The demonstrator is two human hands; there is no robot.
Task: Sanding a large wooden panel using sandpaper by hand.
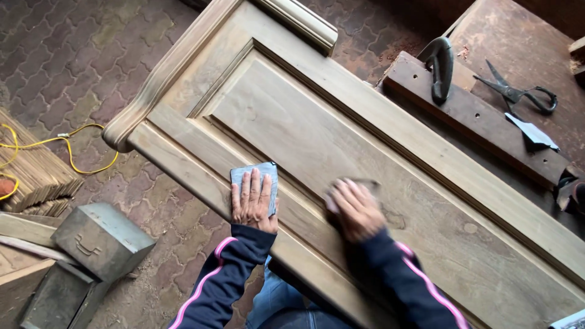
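Observation:
A large unfinished wooden panel door (341, 128) lies tilted across the view, with a raised centre panel and moulded edges. My left hand (251, 201) rests flat, fingers together, on a grey sheet of sandpaper (266, 172) pressed against the door's lower frame rail. My right hand (354, 208) is blurred by motion and presses another sheet of sandpaper (365, 183) onto the centre panel; only the sheet's edge shows past the fingers. Both sleeves are dark blue with pink stripes.
A dark workbench (487, 122) at the right carries scissors (518, 92), a scrap of sandpaper (533, 133) and a curved black tool (440, 64). On the paved floor at left lie a yellow cable (73, 149), stacked wood strips (33, 170) and grey metal boxes (100, 240).

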